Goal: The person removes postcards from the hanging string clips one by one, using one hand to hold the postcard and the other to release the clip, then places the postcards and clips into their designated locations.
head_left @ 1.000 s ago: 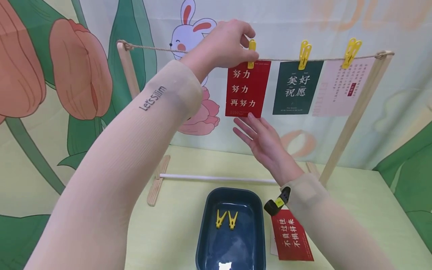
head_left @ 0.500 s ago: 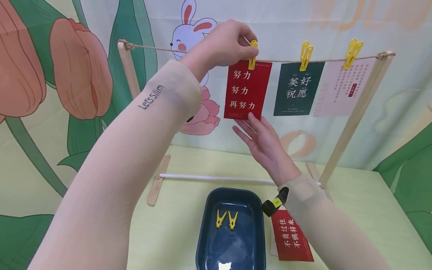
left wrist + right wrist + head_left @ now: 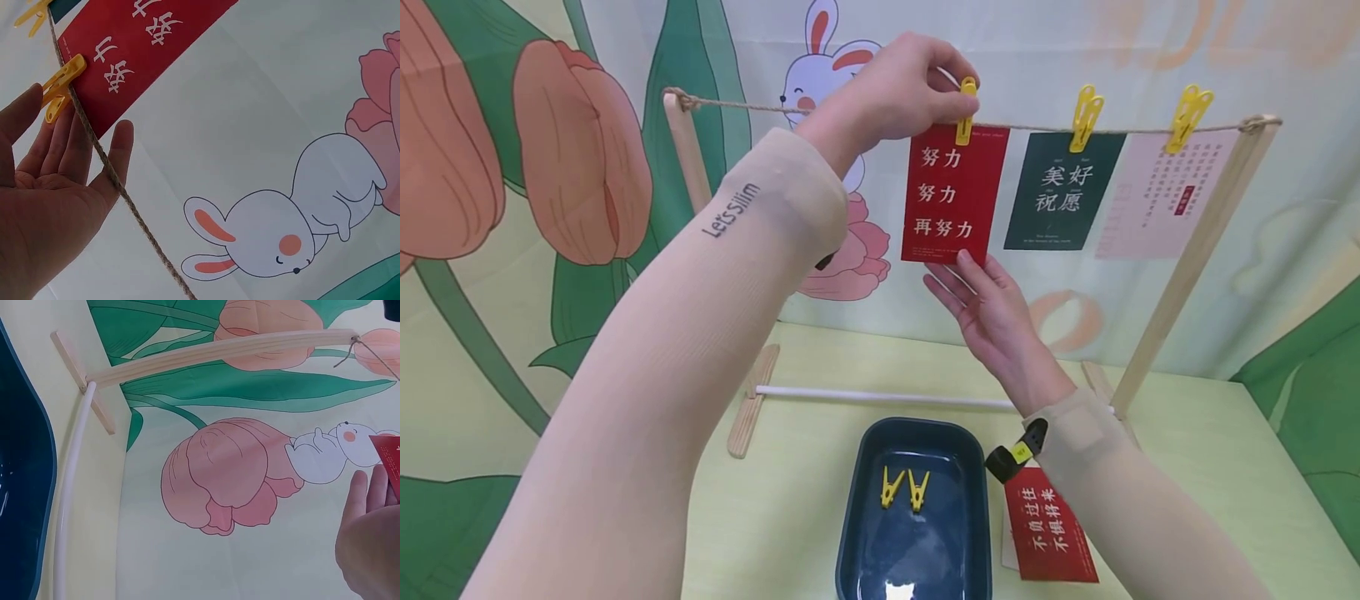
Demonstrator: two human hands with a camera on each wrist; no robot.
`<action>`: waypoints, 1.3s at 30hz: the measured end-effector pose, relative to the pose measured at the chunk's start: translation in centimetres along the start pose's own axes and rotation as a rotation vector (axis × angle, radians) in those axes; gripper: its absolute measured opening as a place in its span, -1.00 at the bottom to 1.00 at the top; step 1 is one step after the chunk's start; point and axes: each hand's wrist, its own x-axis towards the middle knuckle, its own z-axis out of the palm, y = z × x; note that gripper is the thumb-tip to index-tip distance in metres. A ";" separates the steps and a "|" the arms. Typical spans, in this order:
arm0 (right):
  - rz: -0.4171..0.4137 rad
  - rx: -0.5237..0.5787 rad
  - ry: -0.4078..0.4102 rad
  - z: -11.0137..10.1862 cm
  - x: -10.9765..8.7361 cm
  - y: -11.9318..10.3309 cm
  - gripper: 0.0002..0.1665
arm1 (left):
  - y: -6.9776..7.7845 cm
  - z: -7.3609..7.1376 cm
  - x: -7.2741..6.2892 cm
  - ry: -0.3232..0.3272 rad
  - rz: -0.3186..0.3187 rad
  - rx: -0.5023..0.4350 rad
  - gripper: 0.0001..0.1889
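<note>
In the head view, my left hand (image 3: 913, 87) pinches a yellow clothespin (image 3: 966, 112) set over the rope line at the top edge of a red card (image 3: 955, 204) with white characters. My right hand (image 3: 1003, 321) is below, its thumb in front of the card's lower right corner and its fingers behind it. The left wrist view has the left hand (image 3: 56, 181) around the rope (image 3: 137, 219), thumb and fingers on the clothespin (image 3: 65, 81). Only part of the right hand (image 3: 375, 544) shows in the right wrist view, fingers fairly straight behind the card's corner.
A green card (image 3: 1063, 192) and a pink card (image 3: 1157, 200) hang by yellow clothespins on the right of the line. Wooden posts (image 3: 1195, 267) hold the rope up. Below stands a navy tray (image 3: 917, 550) with two yellow clothespins (image 3: 891, 487), beside another red card (image 3: 1052, 533).
My left thumb and fingers have drawn closer together on the clothespin. The right fingers have shifted slightly at the card's lower edge. The tray and its clothespins stay put.
</note>
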 end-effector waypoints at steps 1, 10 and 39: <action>-0.004 -0.006 0.000 0.0 0.0 0.0 -0.46 | 0.0 0.0 0.0 0.002 -0.001 -0.013 -0.52; -0.019 -0.030 0.000 -0.2 -0.3 -0.2 -0.43 | -0.1 0.0 -0.2 0.024 0.003 -0.110 -0.58; 0.007 -0.188 0.014 -2.2 -2.0 0.0 -0.39 | 0.0 -1.3 -2.3 0.154 0.133 -0.144 -0.64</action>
